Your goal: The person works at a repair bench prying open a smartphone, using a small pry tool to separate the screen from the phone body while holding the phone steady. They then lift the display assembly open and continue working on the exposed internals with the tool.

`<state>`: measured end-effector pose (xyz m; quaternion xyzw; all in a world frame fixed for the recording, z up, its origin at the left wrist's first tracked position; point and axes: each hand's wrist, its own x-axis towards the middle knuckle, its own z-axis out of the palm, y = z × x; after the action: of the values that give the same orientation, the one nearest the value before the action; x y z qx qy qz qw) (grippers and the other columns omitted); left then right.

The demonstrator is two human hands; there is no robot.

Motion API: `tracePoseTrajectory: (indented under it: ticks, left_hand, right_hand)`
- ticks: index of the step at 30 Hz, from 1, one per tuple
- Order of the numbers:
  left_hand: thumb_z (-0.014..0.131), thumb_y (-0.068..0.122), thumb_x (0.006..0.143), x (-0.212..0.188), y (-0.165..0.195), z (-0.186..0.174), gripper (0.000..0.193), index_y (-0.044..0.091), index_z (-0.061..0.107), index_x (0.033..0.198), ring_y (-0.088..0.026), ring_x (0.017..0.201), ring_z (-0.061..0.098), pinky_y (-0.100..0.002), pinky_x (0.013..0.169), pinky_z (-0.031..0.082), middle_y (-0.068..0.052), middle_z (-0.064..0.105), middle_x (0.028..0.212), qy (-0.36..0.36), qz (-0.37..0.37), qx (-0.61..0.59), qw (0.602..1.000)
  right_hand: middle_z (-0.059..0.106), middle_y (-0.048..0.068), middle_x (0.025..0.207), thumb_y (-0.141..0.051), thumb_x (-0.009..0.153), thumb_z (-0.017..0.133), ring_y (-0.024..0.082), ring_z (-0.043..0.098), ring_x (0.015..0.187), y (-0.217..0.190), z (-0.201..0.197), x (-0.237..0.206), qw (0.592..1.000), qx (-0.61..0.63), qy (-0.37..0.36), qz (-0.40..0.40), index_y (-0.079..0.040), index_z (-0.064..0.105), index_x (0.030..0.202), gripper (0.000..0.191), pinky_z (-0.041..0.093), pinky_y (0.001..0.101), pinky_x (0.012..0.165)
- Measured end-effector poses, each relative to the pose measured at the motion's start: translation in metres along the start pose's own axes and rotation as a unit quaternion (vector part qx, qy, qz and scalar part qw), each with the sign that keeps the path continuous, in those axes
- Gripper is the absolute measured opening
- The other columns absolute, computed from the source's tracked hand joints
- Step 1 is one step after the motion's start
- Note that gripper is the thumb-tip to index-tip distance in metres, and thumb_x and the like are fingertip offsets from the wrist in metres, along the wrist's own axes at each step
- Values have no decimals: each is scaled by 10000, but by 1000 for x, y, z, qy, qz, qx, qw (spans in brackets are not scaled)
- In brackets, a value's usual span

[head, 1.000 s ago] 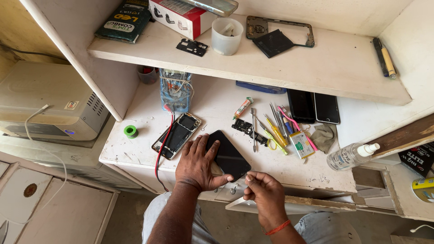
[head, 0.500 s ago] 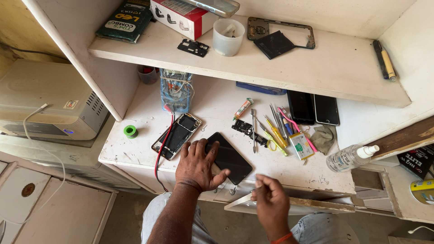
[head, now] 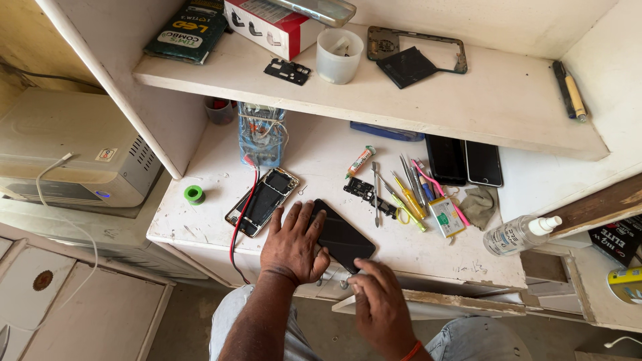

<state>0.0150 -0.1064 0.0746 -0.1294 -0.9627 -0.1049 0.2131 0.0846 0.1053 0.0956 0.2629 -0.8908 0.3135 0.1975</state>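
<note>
A black phone (head: 342, 235) lies face-up and slantwise at the front edge of the white workbench (head: 321, 150). The left hand (head: 293, 244) rests flat on its left end, fingers spread and not curled, pressing down and covering that end. The right hand (head: 379, 302) sits at the phone's lower right corner, fingers bent loosely; its fingertips hide the corner, so whether it pinches anything there cannot be told.

Just left of the left hand lies an opened phone (head: 262, 200) with its insides showing, a red wire (head: 242, 212) running past it and over the bench edge. Behind that stands a clear blue container (head: 261, 136), its contents hard to make out. To the right, a scatter of tweezers and screwdrivers (head: 404, 190), two dark phones (head: 465, 162) partly under the shelf (head: 481, 100), and a clear squeeze bottle (head: 518, 234).
</note>
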Motion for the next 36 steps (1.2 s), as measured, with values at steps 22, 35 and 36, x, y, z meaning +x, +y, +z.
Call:
tracePoseTrajectory:
  ticks: [22, 35, 36]
  left_hand:
    - [447, 710, 848, 5, 7, -10, 873, 118, 474, 1489, -319, 1290, 448, -580, 1162, 201, -183, 522, 1268, -115, -26, -12, 993]
    - [490, 745, 804, 8, 9, -14, 894, 59, 573, 1370, -319, 1233, 482, -540, 1135, 253, -182, 542, 1233, -102, -32, -7, 994]
    - [490, 744, 802, 8, 9, -14, 895, 59, 571, 1373, -317, 1233, 482, -536, 1133, 256, -182, 542, 1232, -107, -32, -6, 994]
  right_hand:
    - [702, 45, 866, -87, 931, 704, 121, 610, 646, 49, -18, 27, 979, 37, 94, 177, -62, 753, 1029, 112, 521, 278, 613]
    - [773, 35, 828, -83, 864, 758, 59, 679, 642, 64, -16, 22, 966, 76, 94, 228, -49, 781, 985, 127, 561, 233, 607]
    - [773, 33, 835, -88, 861, 767, 60, 677, 641, 63, -17, 23, 968, 77, 94, 221, -50, 784, 982, 128, 559, 234, 603]
